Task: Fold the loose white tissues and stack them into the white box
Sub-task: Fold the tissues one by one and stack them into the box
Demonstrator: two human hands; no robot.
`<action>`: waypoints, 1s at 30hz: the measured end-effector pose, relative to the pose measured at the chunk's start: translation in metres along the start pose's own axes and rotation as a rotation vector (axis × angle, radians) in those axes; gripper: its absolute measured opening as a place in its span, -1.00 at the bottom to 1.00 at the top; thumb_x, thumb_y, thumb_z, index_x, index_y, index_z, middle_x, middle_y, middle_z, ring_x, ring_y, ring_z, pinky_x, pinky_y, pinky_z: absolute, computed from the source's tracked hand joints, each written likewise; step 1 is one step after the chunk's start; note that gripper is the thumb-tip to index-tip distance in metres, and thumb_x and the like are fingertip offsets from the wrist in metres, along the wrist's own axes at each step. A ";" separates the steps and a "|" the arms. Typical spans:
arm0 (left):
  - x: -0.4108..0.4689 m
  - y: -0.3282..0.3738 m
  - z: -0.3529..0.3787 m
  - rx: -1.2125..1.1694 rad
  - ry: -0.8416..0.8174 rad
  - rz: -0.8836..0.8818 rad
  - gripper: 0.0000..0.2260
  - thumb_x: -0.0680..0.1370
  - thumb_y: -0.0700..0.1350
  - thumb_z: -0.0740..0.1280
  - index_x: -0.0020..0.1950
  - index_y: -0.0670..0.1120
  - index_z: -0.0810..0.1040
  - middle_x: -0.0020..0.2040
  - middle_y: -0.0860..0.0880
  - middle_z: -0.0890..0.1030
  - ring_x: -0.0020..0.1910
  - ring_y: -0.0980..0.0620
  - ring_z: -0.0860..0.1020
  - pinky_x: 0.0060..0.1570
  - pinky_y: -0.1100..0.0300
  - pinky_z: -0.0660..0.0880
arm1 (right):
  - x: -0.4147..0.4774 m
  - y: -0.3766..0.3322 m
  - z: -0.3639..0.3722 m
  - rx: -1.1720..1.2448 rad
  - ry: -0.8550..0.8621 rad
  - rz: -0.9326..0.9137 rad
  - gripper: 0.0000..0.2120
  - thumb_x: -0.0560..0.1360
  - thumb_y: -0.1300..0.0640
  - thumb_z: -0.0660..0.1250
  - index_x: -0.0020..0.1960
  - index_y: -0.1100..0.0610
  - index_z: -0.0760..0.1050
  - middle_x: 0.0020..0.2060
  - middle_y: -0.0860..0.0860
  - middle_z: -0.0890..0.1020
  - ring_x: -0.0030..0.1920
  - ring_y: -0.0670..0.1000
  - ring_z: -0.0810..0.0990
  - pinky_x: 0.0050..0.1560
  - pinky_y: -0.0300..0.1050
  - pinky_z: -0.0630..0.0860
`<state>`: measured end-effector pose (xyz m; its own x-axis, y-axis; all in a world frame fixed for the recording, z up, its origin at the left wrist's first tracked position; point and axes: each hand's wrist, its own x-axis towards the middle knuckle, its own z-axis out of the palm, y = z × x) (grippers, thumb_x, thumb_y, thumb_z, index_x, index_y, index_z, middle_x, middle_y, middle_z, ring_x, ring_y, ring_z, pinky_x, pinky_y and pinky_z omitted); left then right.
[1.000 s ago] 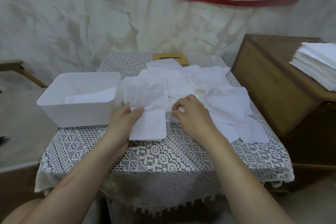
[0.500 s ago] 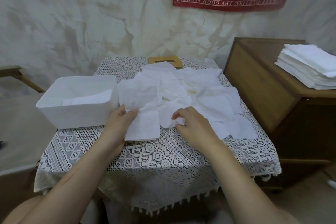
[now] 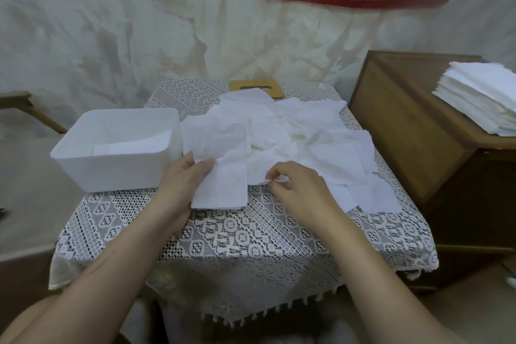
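Observation:
A pile of loose white tissues (image 3: 315, 142) covers the middle and right of the lace-covered table. One long tissue (image 3: 223, 176) lies at the pile's near left edge. My left hand (image 3: 181, 179) holds its left side, thumb on top. My right hand (image 3: 296, 184) pinches the near edge of another tissue (image 3: 259, 170) in the pile between thumb and fingertips. The white box (image 3: 92, 173) stands at the table's left, with a flat tissue (image 3: 134, 145) inside it.
A lace cloth (image 3: 251, 237) covers the small table. A wooden lid with a slot (image 3: 257, 88) lies at the back, partly under tissues. A wooden cabinet (image 3: 418, 148) on the right carries a stack of white tissues (image 3: 483, 100). A wooden chair arm (image 3: 25, 106) shows at far left.
My right hand's fingers have curled and now pinch a tissue edge at the pile's near side. My left hand stays on the long tissue. The camera view shifted slightly.

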<state>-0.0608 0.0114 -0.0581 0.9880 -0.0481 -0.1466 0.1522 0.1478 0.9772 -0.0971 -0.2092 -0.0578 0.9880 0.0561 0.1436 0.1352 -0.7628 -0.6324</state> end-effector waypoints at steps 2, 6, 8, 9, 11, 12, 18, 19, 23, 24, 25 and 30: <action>-0.001 0.000 0.000 -0.001 -0.004 0.000 -0.86 0.67 -0.19 0.31 0.16 -0.05 0.62 -0.01 0.02 0.77 -0.09 0.03 0.74 -0.22 0.13 0.65 | -0.001 0.000 0.001 -0.012 -0.033 -0.006 -0.93 0.60 0.02 0.30 -0.01 -0.11 0.56 0.03 -0.16 0.58 -0.02 -0.09 0.58 -0.11 -0.16 0.49; -0.004 0.000 0.001 0.003 -0.021 -0.001 -0.86 0.67 -0.20 0.29 0.13 -0.04 0.62 -0.05 0.04 0.77 -0.10 0.04 0.74 -0.24 0.13 0.63 | -0.004 0.005 0.007 -0.125 -0.046 -0.001 -0.84 0.58 0.06 0.28 0.14 -0.12 0.52 0.16 -0.15 0.47 -0.08 -0.03 0.55 -0.02 -0.04 0.48; -0.005 0.001 0.000 -0.005 -0.019 -0.004 -0.86 0.68 -0.20 0.29 0.12 -0.04 0.62 -0.07 0.04 0.77 -0.14 0.05 0.74 -0.26 0.13 0.63 | -0.003 0.007 0.008 -0.186 -0.017 0.024 -0.77 0.59 0.08 0.26 0.22 -0.09 0.51 0.23 -0.12 0.43 -0.06 0.01 0.56 -0.03 -0.02 0.50; -0.005 0.001 0.000 -0.009 -0.015 -0.005 -0.86 0.68 -0.20 0.29 0.12 -0.04 0.62 -0.07 0.04 0.77 -0.14 0.05 0.74 -0.26 0.12 0.62 | -0.002 0.008 0.008 -0.213 0.011 0.033 -0.75 0.59 0.09 0.24 0.24 -0.08 0.52 0.25 -0.11 0.43 -0.04 0.03 0.57 -0.04 -0.01 0.51; -0.004 0.002 -0.001 -0.013 -0.006 -0.008 -0.86 0.67 -0.20 0.29 0.12 -0.04 0.63 -0.05 0.02 0.77 -0.12 0.03 0.74 -0.22 0.09 0.62 | 0.001 0.010 0.010 -0.245 0.068 0.036 -0.77 0.60 0.08 0.23 0.22 -0.07 0.55 0.26 -0.11 0.45 -0.01 0.04 0.60 -0.07 -0.02 0.52; -0.004 0.002 -0.001 -0.016 -0.004 -0.009 -0.86 0.67 -0.20 0.29 0.13 -0.04 0.63 -0.05 0.02 0.77 -0.11 0.02 0.74 -0.21 0.09 0.63 | 0.002 0.010 0.010 -0.254 0.093 0.032 -0.79 0.62 0.07 0.23 0.19 -0.06 0.57 0.24 -0.11 0.48 0.00 0.03 0.61 -0.09 -0.03 0.51; -0.001 0.003 -0.006 -0.023 0.016 -0.004 -0.85 0.68 -0.19 0.29 0.17 -0.04 0.62 0.01 -0.01 0.77 -0.09 0.01 0.74 -0.15 0.06 0.62 | 0.004 -0.006 -0.009 -0.034 0.184 0.030 -0.86 0.61 -0.05 0.30 -0.04 -0.04 0.60 -0.19 -0.14 0.63 -0.17 0.00 0.58 -0.17 -0.07 0.42; 0.000 0.003 -0.006 -0.017 0.016 0.000 -0.85 0.68 -0.19 0.29 0.17 -0.04 0.62 0.01 -0.01 0.77 -0.09 0.01 0.74 -0.14 0.06 0.61 | 0.004 -0.006 -0.013 0.043 0.196 0.050 -0.87 0.60 -0.05 0.33 -0.07 -0.05 0.60 -0.24 -0.15 0.62 -0.20 -0.05 0.56 -0.20 -0.08 0.40; 0.001 0.003 -0.007 -0.031 0.012 0.003 -0.85 0.68 -0.20 0.28 0.17 -0.04 0.62 -0.01 -0.01 0.77 -0.12 0.03 0.74 -0.26 0.12 0.64 | 0.000 -0.008 -0.030 0.556 0.221 0.072 -0.88 0.59 0.13 0.40 -0.12 0.08 0.63 -0.42 -0.10 0.56 -0.41 -0.12 0.44 -0.33 -0.17 0.33; 0.000 0.003 -0.006 -0.030 0.009 0.000 -0.85 0.68 -0.19 0.29 0.16 -0.03 0.62 -0.01 -0.01 0.77 -0.12 0.02 0.74 -0.28 0.12 0.64 | -0.001 -0.009 -0.034 0.693 0.206 0.083 -0.88 0.59 0.20 0.39 -0.12 0.16 0.61 -0.46 -0.08 0.54 -0.47 -0.14 0.41 -0.38 -0.24 0.32; 0.000 0.003 -0.006 -0.031 0.008 -0.005 -0.85 0.68 -0.19 0.29 0.16 -0.03 0.63 -0.01 -0.02 0.77 -0.12 0.02 0.75 -0.28 0.11 0.65 | -0.003 -0.010 -0.037 0.779 0.186 0.098 -0.88 0.60 0.25 0.37 -0.12 0.21 0.59 -0.49 -0.11 0.54 -0.51 -0.18 0.40 -0.43 -0.30 0.31; -0.001 -0.001 0.000 -0.031 -0.003 -0.014 -0.85 0.67 -0.18 0.30 0.16 -0.04 0.63 0.02 -0.01 0.77 -0.07 -0.01 0.74 -0.24 0.11 0.66 | 0.002 0.012 -0.032 0.329 0.201 0.192 -0.84 0.56 -0.03 0.39 -0.19 -0.02 0.57 -0.43 -0.12 0.56 -0.31 -0.04 0.51 -0.23 -0.09 0.42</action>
<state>-0.0618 0.0116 -0.0589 0.9856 -0.0538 -0.1601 0.1672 0.1774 0.9698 -0.0954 -0.2383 -0.0409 0.9679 -0.2185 0.1245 -0.0011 -0.4989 -0.8667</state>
